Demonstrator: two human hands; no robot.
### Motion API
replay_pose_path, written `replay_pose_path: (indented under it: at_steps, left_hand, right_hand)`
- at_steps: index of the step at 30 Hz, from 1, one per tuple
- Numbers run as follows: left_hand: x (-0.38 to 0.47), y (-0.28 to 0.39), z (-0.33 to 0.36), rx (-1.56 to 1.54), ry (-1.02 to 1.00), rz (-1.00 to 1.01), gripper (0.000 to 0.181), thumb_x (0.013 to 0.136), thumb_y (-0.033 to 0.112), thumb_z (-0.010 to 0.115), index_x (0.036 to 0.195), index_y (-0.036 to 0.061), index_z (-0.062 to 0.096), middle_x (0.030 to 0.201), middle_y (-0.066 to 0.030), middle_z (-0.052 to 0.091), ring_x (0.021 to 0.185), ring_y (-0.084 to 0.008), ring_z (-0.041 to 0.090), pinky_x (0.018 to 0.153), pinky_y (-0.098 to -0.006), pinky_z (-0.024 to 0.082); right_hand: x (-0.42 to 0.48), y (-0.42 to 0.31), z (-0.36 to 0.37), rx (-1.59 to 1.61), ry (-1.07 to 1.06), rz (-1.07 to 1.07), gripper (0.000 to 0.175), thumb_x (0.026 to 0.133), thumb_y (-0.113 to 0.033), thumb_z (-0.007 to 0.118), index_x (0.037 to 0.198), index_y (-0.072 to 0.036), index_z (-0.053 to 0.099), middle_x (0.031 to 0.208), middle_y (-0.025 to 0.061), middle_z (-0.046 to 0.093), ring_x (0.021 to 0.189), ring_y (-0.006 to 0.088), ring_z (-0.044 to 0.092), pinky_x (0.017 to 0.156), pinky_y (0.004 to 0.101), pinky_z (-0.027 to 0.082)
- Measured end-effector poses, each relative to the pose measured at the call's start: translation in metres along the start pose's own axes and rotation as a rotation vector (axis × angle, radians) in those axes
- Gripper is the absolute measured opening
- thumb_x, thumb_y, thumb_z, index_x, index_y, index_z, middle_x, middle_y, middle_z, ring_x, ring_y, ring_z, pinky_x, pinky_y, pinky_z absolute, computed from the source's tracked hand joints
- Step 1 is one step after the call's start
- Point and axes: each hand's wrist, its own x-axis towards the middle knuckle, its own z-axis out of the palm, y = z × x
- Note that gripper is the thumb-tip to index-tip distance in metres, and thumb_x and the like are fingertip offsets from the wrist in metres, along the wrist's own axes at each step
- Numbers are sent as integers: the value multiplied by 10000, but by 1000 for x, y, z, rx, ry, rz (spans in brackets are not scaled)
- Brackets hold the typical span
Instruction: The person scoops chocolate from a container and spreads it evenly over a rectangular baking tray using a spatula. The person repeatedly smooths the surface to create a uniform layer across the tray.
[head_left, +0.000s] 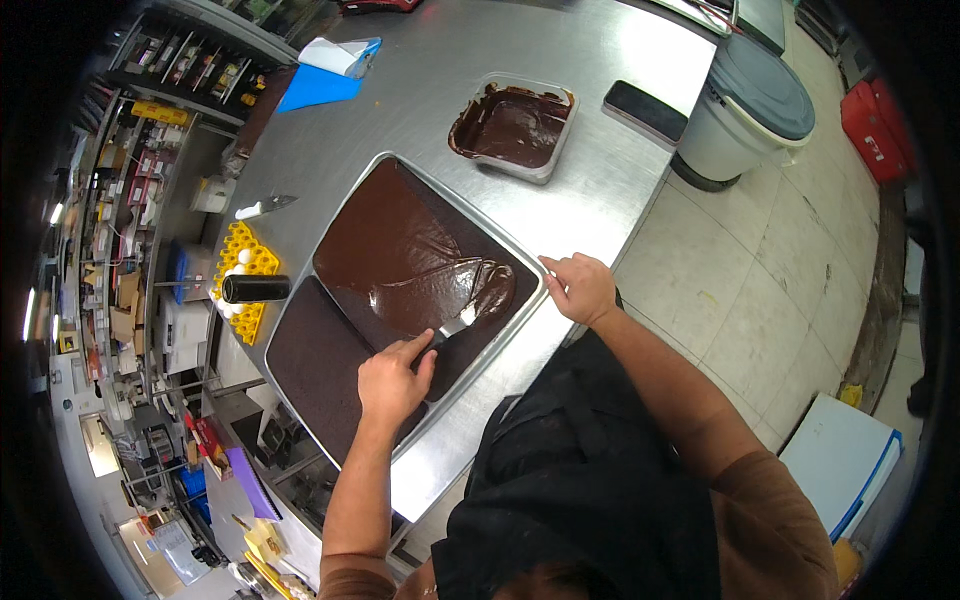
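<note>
My left hand (391, 379) is closed around the dark handle of an offset spatula (459, 322). The spatula's blade lies in glossy chocolate ganache (397, 232), with a mound of it at the tip. Beneath is a dark chocolate sheet cake (319, 360) in a metal baking tray (480, 196). A seam splits the cake; ganache covers much of the farther section, while the nearer left section is bare. At the tray's right corner, my right hand (581, 286) pinches the rim between thumb and fingers.
On the steel table (420, 97) are a ganache-smeared plastic tub (517, 127), a phone (645, 111), a white-handled knife (264, 207) and a blue piping bag (322, 86). A dark bottle (255, 288) is by a yellow egg tray (244, 244). A lidded bin (750, 97) stands beyond the right edge.
</note>
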Motion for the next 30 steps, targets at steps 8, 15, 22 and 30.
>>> replay_pose_path:
  at_steps: [8,15,22,30]
  left_hand:
    - [22,9,-18,109,29,139,305,881,219,824,1185,204,834,945,-23,760,797,-251,749,686,-387,596]
    - [14,7,-22,53,-43,87,316,870,202,838,1186,188,835,957,-33,767,791,-257,747,699,-380,599]
    - [28,12,-5,63,12,137,306,878,205,824,1183,191,834,921,-26,748,764,-258,737,687,-388,594]
    - [-4,10,-22,63,44,25,326,849,179,852,1175,197,845,919,-28,746,767,-241,736,690,-376,597]
  right_hand:
    - [-2,2,-1,-2,7,-1,312,936,-224,671,1232,-166,753,918,83,734,838,326,685,777,480,551]
    - [-2,3,3,5,2,5,310,940,-226,669,1231,-163,754,916,83,730,841,328,684,783,481,553]
    - [1,-2,-3,8,-38,36,304,959,-244,650,1238,-182,752,901,93,725,836,337,681,778,495,548]
    - [3,-2,-5,-4,-69,45,316,962,-247,639,1253,-184,746,904,93,727,831,335,679,775,496,546]
